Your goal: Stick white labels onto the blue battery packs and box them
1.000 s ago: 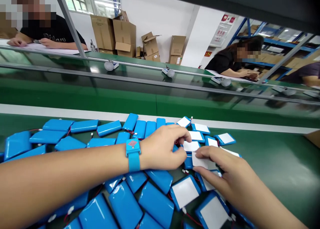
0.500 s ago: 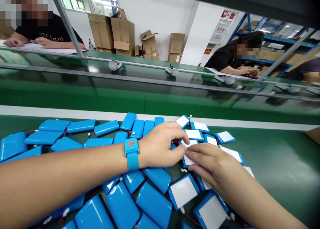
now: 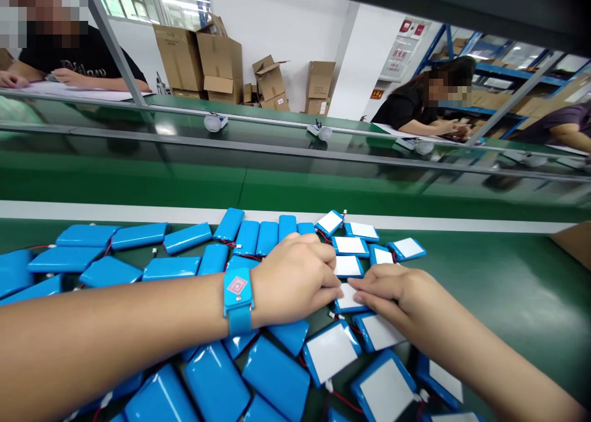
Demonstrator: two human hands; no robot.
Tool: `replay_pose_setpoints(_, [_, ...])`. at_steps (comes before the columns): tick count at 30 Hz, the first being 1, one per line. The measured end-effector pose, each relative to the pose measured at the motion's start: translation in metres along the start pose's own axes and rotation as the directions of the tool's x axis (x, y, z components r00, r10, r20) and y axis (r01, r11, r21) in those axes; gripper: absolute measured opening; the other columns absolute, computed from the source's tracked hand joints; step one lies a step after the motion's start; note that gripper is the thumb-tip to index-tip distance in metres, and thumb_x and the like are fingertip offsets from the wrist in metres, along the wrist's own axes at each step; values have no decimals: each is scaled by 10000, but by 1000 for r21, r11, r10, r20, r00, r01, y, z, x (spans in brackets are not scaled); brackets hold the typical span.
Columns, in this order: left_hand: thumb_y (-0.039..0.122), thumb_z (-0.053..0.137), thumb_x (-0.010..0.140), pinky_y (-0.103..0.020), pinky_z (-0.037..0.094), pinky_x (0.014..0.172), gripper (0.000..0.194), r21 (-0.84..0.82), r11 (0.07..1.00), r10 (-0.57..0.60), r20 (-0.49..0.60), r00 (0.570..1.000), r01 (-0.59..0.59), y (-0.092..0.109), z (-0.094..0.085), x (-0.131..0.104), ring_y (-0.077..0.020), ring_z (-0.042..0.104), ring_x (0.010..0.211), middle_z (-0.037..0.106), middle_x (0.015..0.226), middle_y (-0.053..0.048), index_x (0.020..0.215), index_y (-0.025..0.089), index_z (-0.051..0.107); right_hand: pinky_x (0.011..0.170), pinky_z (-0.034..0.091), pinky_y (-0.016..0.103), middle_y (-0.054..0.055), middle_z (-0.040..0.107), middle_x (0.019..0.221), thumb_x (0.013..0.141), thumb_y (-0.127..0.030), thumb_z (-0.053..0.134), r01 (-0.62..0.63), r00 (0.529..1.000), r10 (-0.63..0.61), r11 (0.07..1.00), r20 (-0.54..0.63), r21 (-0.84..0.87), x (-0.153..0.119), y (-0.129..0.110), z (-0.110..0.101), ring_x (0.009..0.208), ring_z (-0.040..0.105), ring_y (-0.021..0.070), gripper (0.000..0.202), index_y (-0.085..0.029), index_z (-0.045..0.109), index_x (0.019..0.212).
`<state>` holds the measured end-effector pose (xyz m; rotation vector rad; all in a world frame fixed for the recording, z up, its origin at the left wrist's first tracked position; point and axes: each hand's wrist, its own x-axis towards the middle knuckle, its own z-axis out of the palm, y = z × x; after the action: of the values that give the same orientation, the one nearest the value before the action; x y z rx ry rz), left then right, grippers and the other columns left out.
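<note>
Both my hands meet over a blue wrapped battery pack (image 3: 346, 309) with a white adhesive pad (image 3: 347, 294) on its upper face. My left hand (image 3: 300, 277) has its fingers curled, thumb and fingertips pinched at the pad's left edge. A blue wrist strap (image 3: 239, 293) circles that wrist. From the right, my right hand (image 3: 392, 290) pinches the pad's right side between thumb and fingers. Whether any of the pad is lifted is too small to tell. More padded packs (image 3: 332, 351) lie around my hands, with thin red and black leads and white connectors.
Plain blue packs (image 3: 277, 376) cover the left and front of the green bench (image 3: 498, 293). Behind a white strip (image 3: 138, 211) runs a railed line with small devices. Two co-workers (image 3: 415, 111) and part of another sit beyond. Cardboard boxes (image 3: 219, 62) stand by the wall; a carton corner (image 3: 575, 246) is at right.
My left hand's fingers have curled in tighter, and my right hand's fingers have closed into a pinch at the pad. The view has shifted slightly to the right.
</note>
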<state>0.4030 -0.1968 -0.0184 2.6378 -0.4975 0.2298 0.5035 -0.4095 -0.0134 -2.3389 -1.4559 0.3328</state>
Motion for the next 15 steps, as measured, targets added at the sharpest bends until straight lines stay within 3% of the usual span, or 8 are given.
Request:
replay_pose_setpoints(4, [319,593,965,-375,353,731,210,63,997,39,25,999,-41,7,2,-2,-212,568,899,698,913,-12,975,264,796,712,488,351,41,681,814,984,-287,520,-47,998,49,997,32,-61,3,2,8,813,630,234,258,-272,776,1012])
replay_pose_setpoints(10, [436,674,923,-368,394,724,220,164,983,-107,136,985,85,23,-5,11,-260,632,902,731,851,-48,924,252,796,750,484,372,44,718,895,933,-298,584,-68,994,74,995,77,-71,-1,7,-7,838,638,245,234,-285,769,1074])
replay_pose_setpoints(15, [430,771,832,-337,403,593,284,217,960,-230,266,936,174,32,-16,31,-298,675,783,695,707,-84,721,169,755,577,454,301,18,737,807,891,-349,604,-123,984,131,990,119,-70,5,11,-16,677,645,213,232,-315,788,1029])
